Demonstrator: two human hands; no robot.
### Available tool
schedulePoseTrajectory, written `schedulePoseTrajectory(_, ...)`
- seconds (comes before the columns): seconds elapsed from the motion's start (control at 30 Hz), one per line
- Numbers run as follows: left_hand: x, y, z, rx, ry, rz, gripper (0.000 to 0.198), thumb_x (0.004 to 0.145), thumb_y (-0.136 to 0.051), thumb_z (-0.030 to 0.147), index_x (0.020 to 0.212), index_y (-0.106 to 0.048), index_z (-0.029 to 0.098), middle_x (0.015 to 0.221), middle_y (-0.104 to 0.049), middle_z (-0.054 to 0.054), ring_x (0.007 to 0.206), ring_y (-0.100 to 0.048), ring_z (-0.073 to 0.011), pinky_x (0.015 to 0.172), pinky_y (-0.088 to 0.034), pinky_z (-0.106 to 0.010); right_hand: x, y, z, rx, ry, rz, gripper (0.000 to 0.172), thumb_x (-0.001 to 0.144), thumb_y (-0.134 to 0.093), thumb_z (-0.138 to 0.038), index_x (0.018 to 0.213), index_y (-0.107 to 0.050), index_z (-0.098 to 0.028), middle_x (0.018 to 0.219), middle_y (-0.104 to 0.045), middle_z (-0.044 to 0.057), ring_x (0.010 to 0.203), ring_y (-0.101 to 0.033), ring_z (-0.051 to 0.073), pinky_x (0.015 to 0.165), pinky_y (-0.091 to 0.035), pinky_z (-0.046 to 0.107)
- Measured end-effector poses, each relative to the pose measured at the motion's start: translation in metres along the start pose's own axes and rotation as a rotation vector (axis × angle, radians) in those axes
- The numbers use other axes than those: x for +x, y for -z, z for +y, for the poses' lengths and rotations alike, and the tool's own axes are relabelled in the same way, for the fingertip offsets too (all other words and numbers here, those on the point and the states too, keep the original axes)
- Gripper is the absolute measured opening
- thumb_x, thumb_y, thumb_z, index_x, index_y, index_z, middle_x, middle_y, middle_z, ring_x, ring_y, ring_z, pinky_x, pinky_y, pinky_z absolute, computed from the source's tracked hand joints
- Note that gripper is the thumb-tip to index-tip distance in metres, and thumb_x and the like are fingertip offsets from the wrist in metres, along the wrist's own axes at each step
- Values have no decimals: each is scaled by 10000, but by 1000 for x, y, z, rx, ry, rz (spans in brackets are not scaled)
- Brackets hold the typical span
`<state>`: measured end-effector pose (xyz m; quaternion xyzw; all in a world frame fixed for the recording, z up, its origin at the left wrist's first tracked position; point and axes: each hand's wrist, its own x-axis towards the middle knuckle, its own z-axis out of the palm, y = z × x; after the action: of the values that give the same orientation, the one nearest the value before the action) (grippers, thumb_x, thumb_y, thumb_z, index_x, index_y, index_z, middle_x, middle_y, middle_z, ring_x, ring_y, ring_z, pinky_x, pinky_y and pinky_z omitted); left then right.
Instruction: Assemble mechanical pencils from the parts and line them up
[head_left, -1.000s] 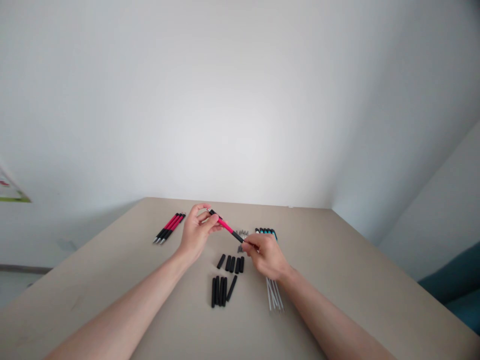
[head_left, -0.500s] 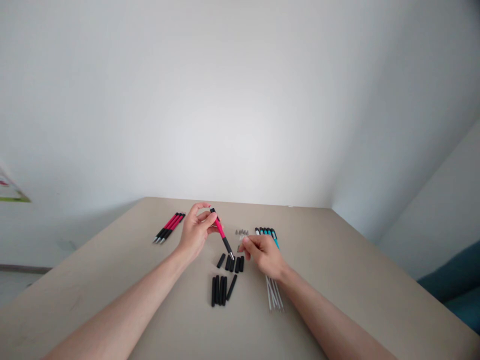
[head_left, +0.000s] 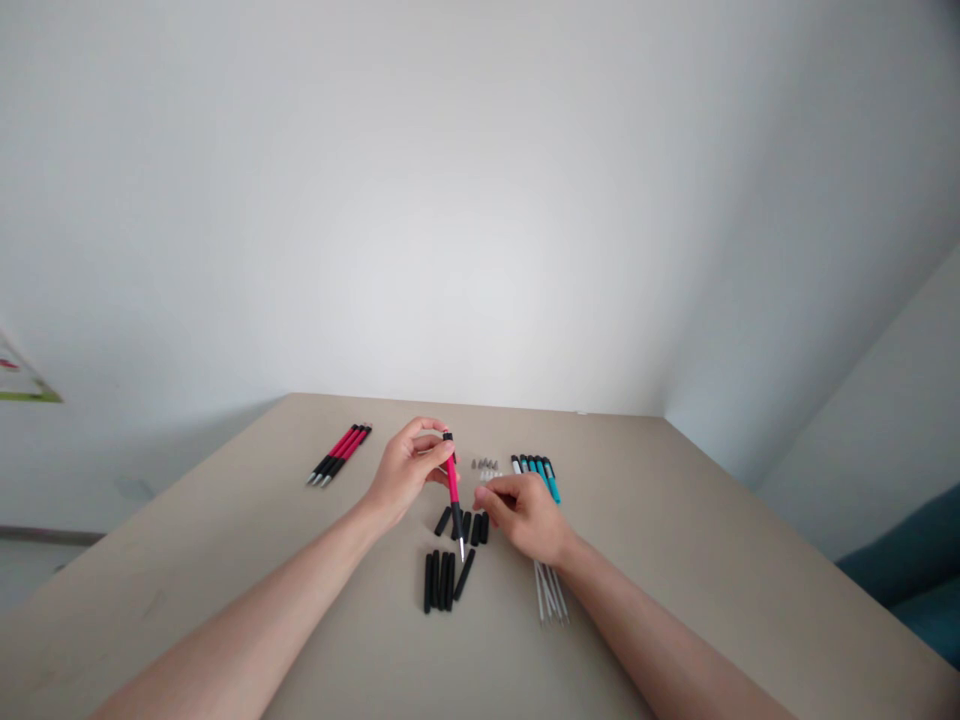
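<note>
Pen (head_left: 453, 486), slim, pink-barrelled, black-gripped, silver-tipped, is pointing tip-down in left hand (head_left: 411, 470), thumb and fingers pinching it, in front of short black cylindrical tubes (head_left: 476, 530); right hand (head_left: 525, 514) is hovering beside it, fingers curled narrow, can't tell if holding anything; three pink-and-black pens (head_left: 339, 456) are lying at left on beige bench (head_left: 187, 540).

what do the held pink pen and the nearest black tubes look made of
Slim pink-and-black pen: probably plastic, with smooth, solid colours; its pointed silvery tip may be metal or coated plastic, judging by its pale shine. Nearest black cylindrical tubes: perhaps rubber or foam, matt, without bright highlights.
</note>
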<state>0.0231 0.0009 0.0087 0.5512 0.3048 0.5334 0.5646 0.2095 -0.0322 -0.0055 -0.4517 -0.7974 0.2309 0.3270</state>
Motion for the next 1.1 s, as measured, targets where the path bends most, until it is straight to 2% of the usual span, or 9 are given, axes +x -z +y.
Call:
schedulePoseTrajectory(0.37, 0, 0, 2, 5, 22, -3, 273, 751, -667, 289, 942, -523, 159, 687, -631, -8, 518, -618, -152, 474, -502, -265, -1, 0, 1, 0, -16, 44, 378, 893, -441, -328, 675, -689, -146, 499, -555, -4, 468, -452, 90, 469, -293, 199)
schedulePoseTrajectory(0.53, 8, 10, 0, 24, 71, 167, 386, 734, -662, 299, 1072, -543, 156, 699, -624, -13, 467, -551, -111, 406, -464, -235, -1, -1, 6, 2, -25, 56, 389, 899, -432, -347, 688, -692, -149, 486, -539, -6, 452, -434, 90, 455, -283, 203)
schedulePoseTrajectory(0.63, 16, 26, -5, 105, 108, 315, 310, 751, -627, 259, 1023, -552, 130, 748, -649, -48, 471, -542, -101, 436, -471, -243, -1, -3, 10, 0, -25, 65, 392, 901, -429, -357, 693, -692, -153, 486, -536, -7, 453, -431, 90, 453, -282, 203)
schedulePoseTrajectory(0.7, 20, 39, -9, 259, 148, 412, 233, 778, -589, 252, 972, -526, 139, 770, -669, -56, 480, -558, -114, 465, -477, -260, -1, -3, 11, 1, -22, 63, 396, 904, -425, -361, 695, -690, -153, 490, -537, -6, 455, -432, 91, 454, -283, 203)
schedulePoseTrajectory(0.77, 24, 50, -15, 527, 143, 439, 171, 791, -565, 250, 926, -522, 155, 749, -684, -47, 494, -579, -134, 505, -469, -266, -1, -3, 12, 2, -21, 60, 403, 906, -420, -365, 694, -688, -153, 493, -538, -6, 455, -431, 90, 454, -283, 203)
schedulePoseTrajectory(0.87, 25, 59, -20, 974, 89, 384, 77, 763, -597, 239, 783, -561, 174, 712, -697, -40, 691, -652, -181, 646, -458, -258, -2, -3, 12, -1, -23, 61, 409, 908, -416, -371, 696, -688, -152, 493, -540, -5, 454, -430, 90, 454, -285, 203)
schedulePoseTrajectory(0.93, 24, 59, -21, 1159, 74, 332, 61, 777, -584, 239, 772, -585, 178, 733, -702, -44, 737, -653, -182, 668, -439, -246, -2, -3, 11, -2, -26, 63, 410, 907, -417, -374, 696, -688, -150, 492, -541, -6, 452, -431, 90, 454, -287, 203)
schedulePoseTrajectory(1.1, 21, 57, -19, 1321, 16, 210, 87, 801, -556, 228, 790, -623, 174, 761, -694, -53, 718, -637, -173, 635, -410, -231, -2, -2, 10, 0, -34, 62, 413, 905, -415, -381, 692, -686, -153, 489, -539, -7, 449, -437, 92, 453, -292, 204)
